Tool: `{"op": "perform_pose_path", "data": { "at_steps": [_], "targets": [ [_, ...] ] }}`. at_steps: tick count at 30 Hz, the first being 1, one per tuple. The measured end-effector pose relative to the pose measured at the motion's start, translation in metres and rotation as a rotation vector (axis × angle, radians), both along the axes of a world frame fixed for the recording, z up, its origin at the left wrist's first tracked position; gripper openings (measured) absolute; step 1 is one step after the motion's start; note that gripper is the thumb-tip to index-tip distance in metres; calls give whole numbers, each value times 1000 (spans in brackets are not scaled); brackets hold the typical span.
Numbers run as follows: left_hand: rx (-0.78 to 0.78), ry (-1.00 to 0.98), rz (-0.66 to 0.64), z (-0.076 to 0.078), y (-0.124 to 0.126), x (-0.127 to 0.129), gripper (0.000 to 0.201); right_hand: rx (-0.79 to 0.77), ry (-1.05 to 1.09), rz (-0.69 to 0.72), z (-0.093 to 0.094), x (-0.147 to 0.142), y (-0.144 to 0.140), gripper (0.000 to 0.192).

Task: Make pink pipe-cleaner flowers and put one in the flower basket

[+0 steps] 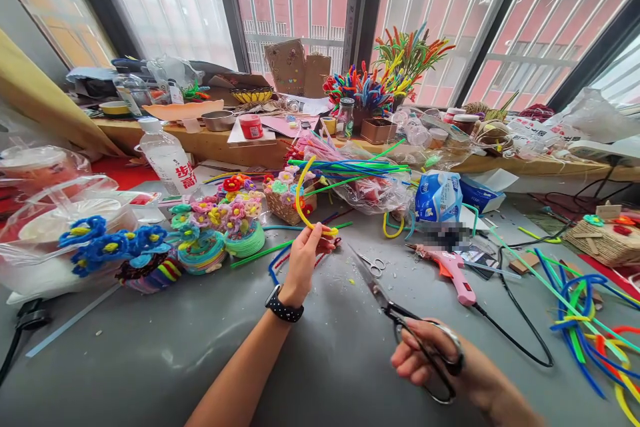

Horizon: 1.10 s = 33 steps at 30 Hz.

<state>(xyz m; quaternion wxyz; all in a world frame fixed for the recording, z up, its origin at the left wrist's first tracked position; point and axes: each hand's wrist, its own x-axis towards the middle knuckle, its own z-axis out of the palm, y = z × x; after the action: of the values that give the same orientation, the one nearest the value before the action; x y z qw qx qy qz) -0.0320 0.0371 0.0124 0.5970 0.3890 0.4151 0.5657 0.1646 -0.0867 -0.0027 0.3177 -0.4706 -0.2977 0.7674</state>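
Between the thumb and fingers of my left hand [299, 265] is a yellow pipe cleaner [300, 195], its long end curving upward. A short folded part of it pokes out past my fingertips, beside a dark red bit I cannot make out clearly. My right hand [430, 353] has its fingers through the handles of large black scissors [379, 290]. Their blades point up and left, toward the pipe cleaner but apart from it. Small silver scissors [374, 265] lie on the table just behind the blades.
Pipe-cleaner flower pots [200, 250] and a water bottle [163, 157] stand at left. A pink glue gun [454, 272] with a black cord lies at right, near tangled pipe cleaners [575, 300]. Bundled pipe cleaners [360, 170] and a blue tissue pack [439, 197] sit behind.
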Motion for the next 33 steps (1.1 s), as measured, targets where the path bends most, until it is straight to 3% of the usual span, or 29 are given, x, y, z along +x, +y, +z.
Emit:
{"op": "perform_pose_path", "data": {
  "at_steps": [2,11,16,27,33],
  "targets": [
    [7,-14,35,-1,1,-1,28,-75,9,12,-2,-4,-1,33],
    [-17,-54,17,-1,0,0,24,-102,57,-8,4,-8,-4,30],
    [-27,-8,-57,-1,0,1,20,-17,35,90,4,-2,-7,30],
    [50,84,-170,-8,-1,5,22,219,-33,175,-8,-11,-17,64],
    [118,180,-169,-7,-3,6,19,304,-94,151,-13,-19,-20,53]
  ]
}}
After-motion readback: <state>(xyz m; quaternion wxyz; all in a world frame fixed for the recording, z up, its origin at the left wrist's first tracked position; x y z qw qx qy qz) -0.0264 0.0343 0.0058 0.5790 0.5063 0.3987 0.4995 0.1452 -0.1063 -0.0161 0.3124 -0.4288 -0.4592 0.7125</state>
